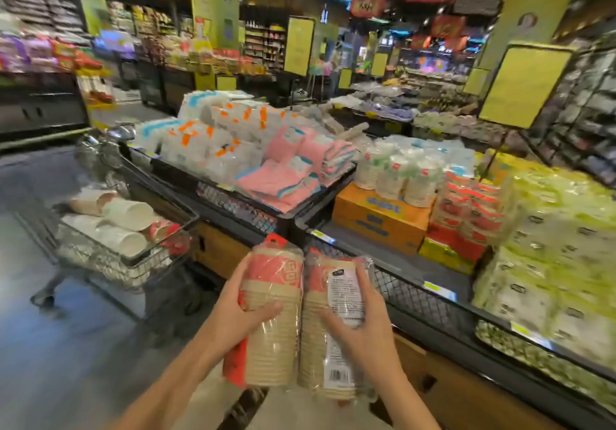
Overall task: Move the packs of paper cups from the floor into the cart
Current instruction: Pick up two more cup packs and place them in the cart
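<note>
I hold two clear-wrapped packs of stacked paper cups side by side in front of me, above the floor. My left hand (238, 309) grips the left pack (271, 339), which has a red label at its top. My right hand (363, 323) grips the right pack (321, 349), whose white barcode label faces me. The wire cart (110, 263) stands to the left and further away, apart from my hands. Several packs of paper cups (123, 226) lie on their sides inside it.
A black display bench (413, 283) with a mesh front runs along the right, close to my right hand, loaded with cup packs, an orange box (380, 216) and wrapped goods. Pink packs (283, 176) lie on the bench behind the cart. Grey floor (50, 346) spreads on the left.
</note>
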A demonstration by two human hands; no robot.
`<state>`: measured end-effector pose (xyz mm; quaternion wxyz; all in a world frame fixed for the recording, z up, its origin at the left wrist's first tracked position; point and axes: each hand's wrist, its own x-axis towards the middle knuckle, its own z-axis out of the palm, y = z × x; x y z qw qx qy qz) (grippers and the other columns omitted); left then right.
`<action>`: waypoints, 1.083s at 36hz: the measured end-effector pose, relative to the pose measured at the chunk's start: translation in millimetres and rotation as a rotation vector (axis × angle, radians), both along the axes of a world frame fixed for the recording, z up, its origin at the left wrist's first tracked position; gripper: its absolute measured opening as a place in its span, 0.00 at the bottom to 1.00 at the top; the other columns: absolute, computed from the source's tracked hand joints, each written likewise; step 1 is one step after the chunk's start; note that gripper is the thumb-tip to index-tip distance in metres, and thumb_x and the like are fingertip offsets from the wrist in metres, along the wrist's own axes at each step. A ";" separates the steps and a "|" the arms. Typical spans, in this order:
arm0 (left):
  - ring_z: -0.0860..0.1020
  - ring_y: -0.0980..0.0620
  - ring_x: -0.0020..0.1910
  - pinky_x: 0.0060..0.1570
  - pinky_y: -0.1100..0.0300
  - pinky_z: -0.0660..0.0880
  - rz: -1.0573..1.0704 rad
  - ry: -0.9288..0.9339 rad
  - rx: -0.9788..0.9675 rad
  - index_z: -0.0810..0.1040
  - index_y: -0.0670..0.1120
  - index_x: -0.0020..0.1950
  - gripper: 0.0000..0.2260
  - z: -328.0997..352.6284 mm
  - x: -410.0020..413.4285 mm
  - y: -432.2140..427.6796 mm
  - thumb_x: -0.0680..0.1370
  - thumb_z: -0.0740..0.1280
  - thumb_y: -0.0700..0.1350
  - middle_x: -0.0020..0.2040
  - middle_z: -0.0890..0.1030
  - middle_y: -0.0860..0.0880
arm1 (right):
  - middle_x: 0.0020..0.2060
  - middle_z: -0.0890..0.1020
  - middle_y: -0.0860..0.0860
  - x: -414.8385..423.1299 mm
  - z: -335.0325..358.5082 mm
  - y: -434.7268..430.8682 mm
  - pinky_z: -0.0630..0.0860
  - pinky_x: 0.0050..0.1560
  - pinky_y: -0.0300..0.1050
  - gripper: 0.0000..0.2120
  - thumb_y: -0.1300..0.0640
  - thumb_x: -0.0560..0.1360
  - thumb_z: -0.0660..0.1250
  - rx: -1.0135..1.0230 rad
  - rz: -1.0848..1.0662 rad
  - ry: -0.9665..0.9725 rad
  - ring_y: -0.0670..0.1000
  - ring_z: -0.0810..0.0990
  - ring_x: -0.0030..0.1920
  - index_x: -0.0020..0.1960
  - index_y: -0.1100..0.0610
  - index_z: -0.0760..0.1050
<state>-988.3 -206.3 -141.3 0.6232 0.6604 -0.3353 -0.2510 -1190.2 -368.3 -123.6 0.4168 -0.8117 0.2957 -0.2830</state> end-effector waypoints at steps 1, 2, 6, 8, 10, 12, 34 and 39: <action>0.79 0.56 0.64 0.61 0.51 0.78 0.022 0.019 0.002 0.59 0.70 0.76 0.49 -1.4 14.9 11.9 0.62 0.84 0.57 0.71 0.73 0.56 | 0.73 0.67 0.37 19.0 -0.3 7.2 0.67 0.71 0.44 0.48 0.33 0.71 0.77 -0.004 0.016 0.009 0.39 0.66 0.72 0.78 0.22 0.47; 0.79 0.55 0.64 0.62 0.49 0.78 0.042 0.031 -0.002 0.60 0.72 0.74 0.49 -3.1 29.0 23.9 0.62 0.84 0.57 0.72 0.73 0.55 | 0.73 0.66 0.37 37.7 -0.8 14.4 0.66 0.70 0.43 0.49 0.31 0.70 0.76 -0.002 0.035 0.017 0.38 0.66 0.71 0.80 0.24 0.47; 0.80 0.55 0.62 0.60 0.49 0.79 0.126 0.054 0.027 0.58 0.77 0.71 0.46 -4.6 79.3 68.2 0.63 0.83 0.57 0.69 0.75 0.55 | 0.71 0.67 0.36 107.9 -4.9 38.6 0.64 0.69 0.39 0.52 0.30 0.69 0.75 -0.010 0.111 0.031 0.27 0.65 0.65 0.84 0.33 0.51; 0.80 0.53 0.63 0.61 0.46 0.79 0.178 0.050 0.044 0.57 0.77 0.72 0.48 -7.1 102.6 89.2 0.63 0.83 0.59 0.69 0.75 0.54 | 0.68 0.66 0.31 141.1 -8.6 48.6 0.63 0.68 0.36 0.51 0.35 0.71 0.77 -0.024 0.157 0.036 0.18 0.61 0.63 0.85 0.35 0.50; 0.81 0.52 0.61 0.59 0.46 0.79 0.220 0.050 0.046 0.56 0.73 0.75 0.49 -9.6 124.6 108.1 0.64 0.83 0.58 0.67 0.77 0.52 | 0.68 0.63 0.27 172.9 -10.5 58.5 0.63 0.70 0.37 0.51 0.35 0.72 0.77 -0.033 0.207 0.046 0.20 0.61 0.65 0.84 0.34 0.49; 0.83 0.54 0.57 0.55 0.50 0.81 0.270 0.059 0.041 0.59 0.68 0.76 0.48 -10.8 143.2 123.5 0.64 0.83 0.54 0.64 0.80 0.50 | 0.72 0.65 0.32 202.7 -10.1 67.7 0.64 0.73 0.39 0.52 0.34 0.72 0.76 -0.040 0.251 0.047 0.31 0.63 0.72 0.85 0.35 0.49; 0.83 0.53 0.57 0.57 0.46 0.80 0.683 0.106 0.074 0.61 0.69 0.74 0.48 -33.5 390.5 135.4 0.61 0.83 0.60 0.65 0.79 0.53 | 0.74 0.68 0.41 549.7 -37.5 44.5 0.68 0.77 0.48 0.49 0.39 0.72 0.79 0.047 0.693 0.074 0.42 0.67 0.75 0.79 0.27 0.50; 0.84 0.52 0.56 0.50 0.51 0.83 0.739 0.157 0.080 0.59 0.70 0.75 0.49 -38.0 449.0 120.5 0.61 0.83 0.59 0.66 0.78 0.53 | 0.74 0.68 0.40 630.4 -46.9 27.6 0.72 0.77 0.55 0.46 0.37 0.70 0.80 0.095 0.770 0.081 0.44 0.70 0.74 0.71 0.15 0.50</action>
